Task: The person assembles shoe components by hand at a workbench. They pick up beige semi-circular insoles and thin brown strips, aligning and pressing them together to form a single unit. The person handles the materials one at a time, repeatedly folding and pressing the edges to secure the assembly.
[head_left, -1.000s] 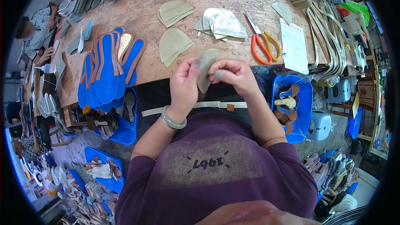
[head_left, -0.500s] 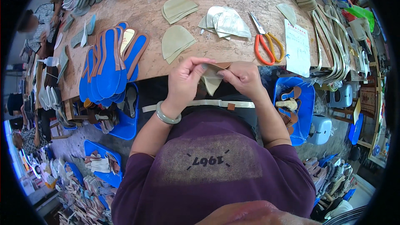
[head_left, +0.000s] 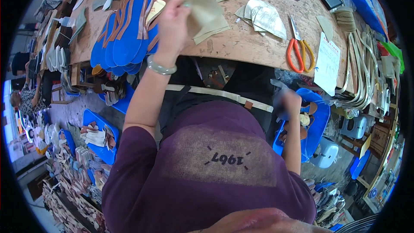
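Pinching beige rounded piece (head_left: 207, 7) in left hand (head_left: 173, 23), over table (head_left: 252, 48) just inside near edge | keeping right hand (head_left: 293, 102) below that edge, beside blue bin (head_left: 318, 123) | cannot tell its finger state through blur

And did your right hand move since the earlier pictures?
Yes. The right hand moved right, toward the blue bin. Earlier it was beside the left hand, near the table's front edge; now it appears, blurred, at the bin's left side.

Pinching a beige rounded piece (head_left: 203, 11) in the left hand (head_left: 172, 23) at eleven o'clock. Holding the right hand (head_left: 292, 102), blurred, at three, near a blue bin (head_left: 321, 123). Noting scissors (head_left: 297, 39) at two, blue insoles (head_left: 123, 51) at ten.
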`<action>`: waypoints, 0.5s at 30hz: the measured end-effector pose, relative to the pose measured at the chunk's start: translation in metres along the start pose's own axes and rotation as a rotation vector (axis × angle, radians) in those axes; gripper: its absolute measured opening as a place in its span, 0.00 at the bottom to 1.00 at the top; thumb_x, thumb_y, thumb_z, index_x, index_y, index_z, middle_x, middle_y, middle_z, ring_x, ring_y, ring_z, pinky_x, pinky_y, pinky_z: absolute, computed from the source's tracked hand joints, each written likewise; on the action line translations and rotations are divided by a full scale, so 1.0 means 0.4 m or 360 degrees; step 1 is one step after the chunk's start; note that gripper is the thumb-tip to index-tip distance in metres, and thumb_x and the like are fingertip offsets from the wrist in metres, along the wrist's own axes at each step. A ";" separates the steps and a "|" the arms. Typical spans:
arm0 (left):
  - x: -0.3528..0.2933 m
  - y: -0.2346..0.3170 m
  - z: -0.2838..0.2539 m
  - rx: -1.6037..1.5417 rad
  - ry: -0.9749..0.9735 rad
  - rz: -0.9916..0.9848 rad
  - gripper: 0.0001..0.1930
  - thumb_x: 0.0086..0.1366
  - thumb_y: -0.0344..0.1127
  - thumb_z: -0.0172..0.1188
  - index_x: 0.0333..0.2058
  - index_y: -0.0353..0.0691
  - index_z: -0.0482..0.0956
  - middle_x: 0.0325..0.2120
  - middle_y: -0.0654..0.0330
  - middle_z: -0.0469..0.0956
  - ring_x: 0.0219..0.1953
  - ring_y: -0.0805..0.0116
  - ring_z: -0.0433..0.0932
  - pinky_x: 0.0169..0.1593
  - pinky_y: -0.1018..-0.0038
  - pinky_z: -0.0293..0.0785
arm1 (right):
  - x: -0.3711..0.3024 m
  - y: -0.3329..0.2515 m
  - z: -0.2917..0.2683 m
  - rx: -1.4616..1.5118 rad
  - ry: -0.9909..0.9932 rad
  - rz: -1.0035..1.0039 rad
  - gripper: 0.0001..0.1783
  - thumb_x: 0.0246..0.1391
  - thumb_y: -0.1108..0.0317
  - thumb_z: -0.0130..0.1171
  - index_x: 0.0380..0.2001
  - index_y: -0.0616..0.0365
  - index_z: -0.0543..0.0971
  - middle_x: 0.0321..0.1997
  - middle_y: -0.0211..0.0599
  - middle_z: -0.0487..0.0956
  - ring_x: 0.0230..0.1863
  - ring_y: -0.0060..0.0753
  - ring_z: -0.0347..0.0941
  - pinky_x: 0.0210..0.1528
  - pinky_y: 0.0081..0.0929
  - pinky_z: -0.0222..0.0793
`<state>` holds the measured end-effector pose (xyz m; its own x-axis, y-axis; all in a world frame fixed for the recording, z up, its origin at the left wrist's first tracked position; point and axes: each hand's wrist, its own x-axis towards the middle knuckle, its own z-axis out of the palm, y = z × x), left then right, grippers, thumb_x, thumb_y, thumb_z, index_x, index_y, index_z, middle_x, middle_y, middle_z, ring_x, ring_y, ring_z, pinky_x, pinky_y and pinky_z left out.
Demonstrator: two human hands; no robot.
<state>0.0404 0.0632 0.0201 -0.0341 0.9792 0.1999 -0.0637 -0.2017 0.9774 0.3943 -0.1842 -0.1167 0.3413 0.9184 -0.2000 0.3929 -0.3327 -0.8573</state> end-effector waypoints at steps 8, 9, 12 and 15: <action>-0.005 -0.029 0.028 0.1209 -0.0165 0.0309 0.13 0.61 0.32 0.59 0.45 0.41 0.74 0.36 0.55 0.76 0.38 0.60 0.76 0.42 0.69 0.72 | 0.075 -0.088 -0.027 -0.1039 -0.0314 0.0077 0.17 0.55 0.56 0.56 0.32 0.61 0.82 0.25 0.48 0.80 0.26 0.45 0.78 0.32 0.40 0.71; -0.011 -0.031 0.027 0.1545 -0.0114 0.0501 0.15 0.61 0.32 0.59 0.47 0.41 0.73 0.38 0.54 0.74 0.39 0.59 0.75 0.44 0.68 0.72 | 0.032 -0.249 -0.018 -0.0633 -0.0273 -0.0011 0.14 0.54 0.60 0.58 0.32 0.62 0.82 0.23 0.45 0.79 0.24 0.38 0.78 0.30 0.33 0.71; -0.024 -0.032 0.051 0.1975 0.0043 0.0871 0.20 0.58 0.30 0.60 0.50 0.42 0.72 0.41 0.53 0.71 0.43 0.54 0.72 0.48 0.63 0.70 | 0.033 -0.429 0.018 -0.0431 0.0161 -0.0833 0.08 0.50 0.69 0.63 0.33 0.61 0.81 0.31 0.39 0.81 0.31 0.37 0.78 0.35 0.28 0.71; -0.040 -0.023 0.076 0.1845 -0.0039 0.1080 0.20 0.56 0.31 0.62 0.48 0.43 0.73 0.40 0.53 0.70 0.43 0.53 0.71 0.45 0.63 0.70 | 0.163 -0.500 0.069 -0.0664 0.0469 -0.1208 0.15 0.48 0.70 0.63 0.42 0.59 0.78 0.40 0.40 0.80 0.43 0.42 0.76 0.45 0.32 0.71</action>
<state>0.0719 0.0501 0.0101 0.2964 0.6962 0.6539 0.8341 -0.5221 0.1778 0.3144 -0.0520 0.0288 0.0468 0.8495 0.5256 0.8581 0.2352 -0.4565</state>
